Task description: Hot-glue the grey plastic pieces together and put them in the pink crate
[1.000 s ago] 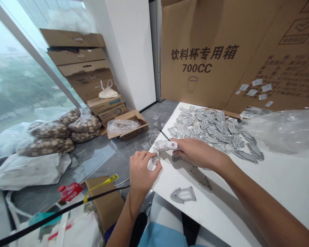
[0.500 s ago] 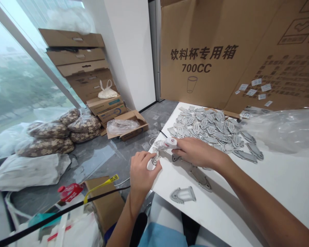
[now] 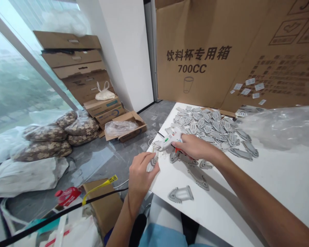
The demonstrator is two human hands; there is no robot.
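My right hand [image 3: 193, 145] grips a white glue gun [image 3: 172, 138] with an orange trigger and a green mark on its side. Its nozzle end points left, over the table's left edge. My left hand [image 3: 142, 169] pinches a small grey plastic part [image 3: 154, 159] at that edge, close below the gun's nozzle. Under and beside my right hand lie a few grey parts, among them one long piece [image 3: 198, 179]. A grey buckle-shaped part [image 3: 181, 194] lies alone near the front edge. Behind my right hand spreads a pile of similar grey parts [image 3: 207, 125].
A large cardboard box [image 3: 195, 31] stands behind the white table [image 3: 237, 195]. Clear plastic sheeting [image 3: 288, 130] covers the table's right rear. On the floor at left are patterned bundles [image 3: 47, 132], stacked boxes [image 3: 103, 106] and a red bottle [image 3: 68, 196].
The glue gun has turned in my right hand, so its side with the green mark and orange trigger now shows. My left hand stays near the same spot. The view has shifted slightly.
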